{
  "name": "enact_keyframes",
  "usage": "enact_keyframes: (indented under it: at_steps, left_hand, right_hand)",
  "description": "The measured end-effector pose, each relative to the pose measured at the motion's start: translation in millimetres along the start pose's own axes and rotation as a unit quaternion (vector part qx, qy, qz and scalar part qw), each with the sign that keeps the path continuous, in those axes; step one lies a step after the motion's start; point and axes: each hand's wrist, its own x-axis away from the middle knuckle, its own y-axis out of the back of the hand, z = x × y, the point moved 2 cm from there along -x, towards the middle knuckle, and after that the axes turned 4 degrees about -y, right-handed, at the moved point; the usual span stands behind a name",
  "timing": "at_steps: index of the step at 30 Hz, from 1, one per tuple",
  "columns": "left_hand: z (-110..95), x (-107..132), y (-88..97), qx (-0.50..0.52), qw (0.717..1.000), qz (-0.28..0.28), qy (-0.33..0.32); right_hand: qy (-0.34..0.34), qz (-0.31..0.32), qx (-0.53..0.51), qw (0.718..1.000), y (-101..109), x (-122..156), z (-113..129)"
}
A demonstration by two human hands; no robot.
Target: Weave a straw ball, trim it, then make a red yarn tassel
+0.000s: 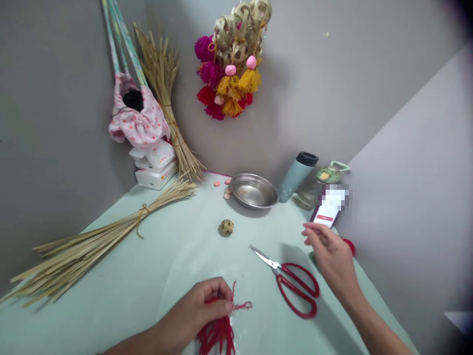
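My left hand (212, 305) pinches a red yarn tassel (218, 335) near the front edge of the table. The strands hang below the fingers, and a short loop and a loose end stick out past the thumb. To the right, my right hand (330, 251) is raised in front of the phone, with thumb and fingertips drawn together; anything between them is too small to make out. Scissors (275, 265) with red handles lie between the hands, blades slightly apart and pointing to the far left. Beyond them rests a small woven ball (226, 227).
A metal bowl (254, 191) stands at the back beside pink beads (217, 184). A tumbler (297, 177), a green bottle (310, 190) and a phone (328, 207) are at right. Straw strips (111, 236) lie left. Tasselled woven balls (236, 59) hang on the wall.
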Motion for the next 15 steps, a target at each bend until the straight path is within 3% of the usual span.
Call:
enact_keyframes:
  at_steps: [6,8,12,15]
  left_hand:
    - [-11.5,9.3,-4.1,0.056,0.998,-0.014,-0.015]
    - [-11.5,9.8,-3.9,0.066,0.997,-0.015,-0.027]
    - [-8.2,9.7,-2.8,0.068,0.997,-0.004,-0.038]
    - [-7.5,9.9,-2.1,0.062,0.998,-0.004,-0.029]
  right_hand:
    - [0.004,0.212,-0.084,0.974,-27.9,88.3,66.9]
    - [0.014,0.248,-0.101,0.963,-36.8,107.4,79.4]
    - [0.055,0.214,-0.075,0.972,-45.2,115.6,83.2]
    - [0.051,0.118,-0.052,0.990,-39.4,89.4,61.4]
